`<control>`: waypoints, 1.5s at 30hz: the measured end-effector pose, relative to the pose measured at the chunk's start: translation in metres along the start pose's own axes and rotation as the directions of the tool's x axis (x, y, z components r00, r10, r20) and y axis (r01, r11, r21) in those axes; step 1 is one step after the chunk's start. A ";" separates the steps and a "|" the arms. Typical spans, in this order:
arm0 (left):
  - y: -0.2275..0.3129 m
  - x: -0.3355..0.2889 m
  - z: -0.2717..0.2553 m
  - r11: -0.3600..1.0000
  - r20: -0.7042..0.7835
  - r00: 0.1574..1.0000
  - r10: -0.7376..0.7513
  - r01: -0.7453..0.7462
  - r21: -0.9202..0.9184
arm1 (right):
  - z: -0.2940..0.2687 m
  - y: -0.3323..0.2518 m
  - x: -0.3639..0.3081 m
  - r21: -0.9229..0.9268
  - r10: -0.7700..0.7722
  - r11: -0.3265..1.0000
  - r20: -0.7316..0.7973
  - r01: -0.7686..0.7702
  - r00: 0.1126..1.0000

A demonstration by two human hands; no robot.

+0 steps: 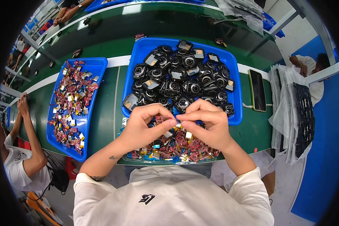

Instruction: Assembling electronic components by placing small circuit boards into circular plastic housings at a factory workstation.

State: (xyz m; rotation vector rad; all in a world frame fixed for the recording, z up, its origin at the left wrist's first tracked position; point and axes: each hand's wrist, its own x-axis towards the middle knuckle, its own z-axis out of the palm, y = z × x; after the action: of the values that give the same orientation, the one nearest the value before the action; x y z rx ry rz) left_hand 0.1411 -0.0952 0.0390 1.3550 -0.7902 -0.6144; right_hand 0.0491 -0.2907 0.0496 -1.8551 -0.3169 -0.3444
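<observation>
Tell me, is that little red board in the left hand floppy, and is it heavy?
The red board is probably stiff: it looks flat and straight-edged. It's likely light too, being small enough for the left hand to pinch between finger and thumb.

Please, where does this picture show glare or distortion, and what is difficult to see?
In the head view, white glare marks the far green surface; the white rail bows from fisheye distortion; the red circuit board at the left hand is too small for fine detail.
</observation>
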 end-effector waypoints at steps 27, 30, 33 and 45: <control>0.004 0.002 -0.006 0.996 -0.037 0.996 0.080 -0.078 0.044 | -0.006 -0.004 0.010 -0.523 -0.228 0.826 0.031 0.210 0.973; 0.005 0.000 -0.007 0.996 -0.034 0.996 0.080 -0.079 0.033 | -0.023 -0.004 0.014 -0.761 -0.201 0.649 -0.166 0.004 0.965; 0.004 0.000 -0.006 0.997 -0.033 0.997 0.071 -0.071 0.006 | -0.035 0.008 0.005 -0.857 -0.068 0.444 -0.323 -0.261 0.944; 0.003 0.000 -0.004 0.988 -0.117 0.983 0.141 -0.132 0.082 | -0.027 0.002 0.003 0.229 0.303 0.940 -0.209 -0.255 0.930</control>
State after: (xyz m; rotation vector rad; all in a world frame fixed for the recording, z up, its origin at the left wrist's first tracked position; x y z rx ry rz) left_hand 0.1440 -0.0920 0.0422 1.3796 -0.8055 -0.3938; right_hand 0.0508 -0.3166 0.0572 -1.6134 0.0814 -0.3243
